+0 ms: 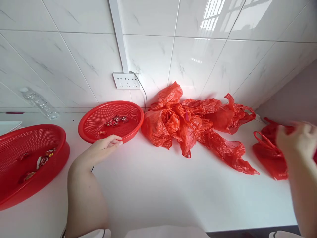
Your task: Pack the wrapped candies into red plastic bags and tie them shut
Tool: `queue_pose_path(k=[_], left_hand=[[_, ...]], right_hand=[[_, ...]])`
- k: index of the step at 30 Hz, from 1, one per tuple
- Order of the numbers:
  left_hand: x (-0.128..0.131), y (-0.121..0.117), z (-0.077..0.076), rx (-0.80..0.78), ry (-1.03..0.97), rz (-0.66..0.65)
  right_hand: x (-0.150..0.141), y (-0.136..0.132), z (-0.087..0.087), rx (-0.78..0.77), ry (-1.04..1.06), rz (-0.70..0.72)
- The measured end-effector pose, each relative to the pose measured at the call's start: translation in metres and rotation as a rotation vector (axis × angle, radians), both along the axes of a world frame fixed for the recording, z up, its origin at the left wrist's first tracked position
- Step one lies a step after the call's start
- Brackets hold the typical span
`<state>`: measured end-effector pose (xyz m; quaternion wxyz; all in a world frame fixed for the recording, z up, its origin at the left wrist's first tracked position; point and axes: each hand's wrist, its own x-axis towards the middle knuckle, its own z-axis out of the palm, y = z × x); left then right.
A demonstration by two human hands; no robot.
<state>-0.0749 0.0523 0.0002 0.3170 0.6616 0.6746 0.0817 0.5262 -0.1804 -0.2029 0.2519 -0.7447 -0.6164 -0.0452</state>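
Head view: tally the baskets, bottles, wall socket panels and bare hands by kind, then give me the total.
Red baskets: 2
Clear bottle: 1
Wall socket panel: 1
Bare hands: 2
Total: 6

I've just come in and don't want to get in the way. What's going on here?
A person at a white counter has their left hand at the near rim of a round red perforated plastic basket holding a few small wrapped packets. Their blurred right hand is at a red plastic bag on the far right; its grip is unclear. Crumpled red plastic bags lie between the hands.
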Motion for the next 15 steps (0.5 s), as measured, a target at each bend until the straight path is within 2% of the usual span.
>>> queue_pose_path(k=[2,3,4,5,6,7,9,12,15], left_hand=[[0.001,0.001,-0.001,-0.005,-0.023,0.001],[0.003,0.002,-0.002,-0.016,-0.041,-0.017],[0.004,0.002,-0.004,-0.028,-0.058,-0.039],[0.006,0.002,-0.005,-0.039,-0.071,-0.061],[0.008,0.003,-0.007,-0.046,-0.082,-0.081],[0.010,0.003,-0.009,-0.049,-0.090,-0.096],[0.013,0.005,-0.012,-0.035,-0.106,-0.106],[0.014,0.008,-0.018,0.005,-0.147,-0.110],[0.013,0.012,-0.022,0.016,-0.182,-0.117]], right_hand=[[-0.085,0.116,0.078,-0.040,0.016,0.072],[-0.122,0.165,0.108,-0.047,0.022,0.118],[-0.153,0.204,0.130,-0.049,0.029,0.155],[-0.177,0.232,0.142,-0.049,0.036,0.180],[-0.194,0.250,0.146,-0.051,0.039,0.198],[-0.206,0.260,0.143,-0.047,0.049,0.213],[-0.217,0.265,0.124,-0.008,0.062,0.187],[-0.217,0.264,0.097,0.078,0.043,0.080],[-0.199,0.266,0.085,0.133,0.057,-0.055]])
